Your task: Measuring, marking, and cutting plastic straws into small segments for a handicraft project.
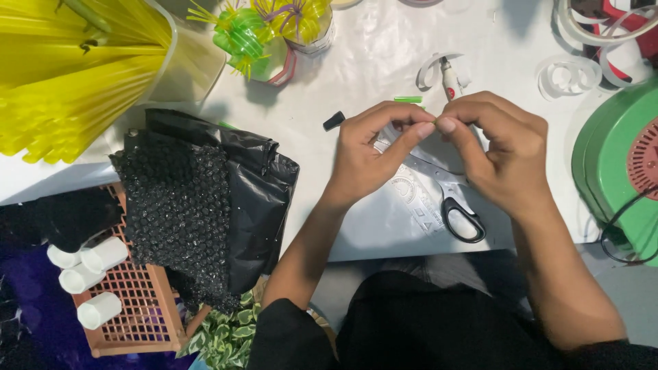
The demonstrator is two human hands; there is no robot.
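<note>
A white table top (384, 62) runs under both hands, glossy and dimly lit, its near edge passing just below the wrists, above the person's dark lap. Left of the left hand, black bubble wrap (181, 212) and a black plastic bag (257, 199) hang over that edge onto an orange lattice crate (140, 308) holding white tubes (103, 255). Farther left and up, a bundle of yellow straws (68, 75) fills the corner; green and yellow straw ornaments (253, 34) stand beyond the hands. Right of the right hand sits a green round appliance (606, 157), close to the table's edge. The barest stretch of table lies directly beyond the knuckles.

Black-handled scissors (456, 205) lie beneath the hands on a clear plastic ruler (411, 192). A short green straw piece (408, 99) and a black cap (334, 120) lie just beyond the left hand.

The left hand (367, 157) and right hand (497, 151) meet fingertip to fingertip, each curled and pinching something tiny and greenish between thumb and forefinger; it is too small to tell what.
</note>
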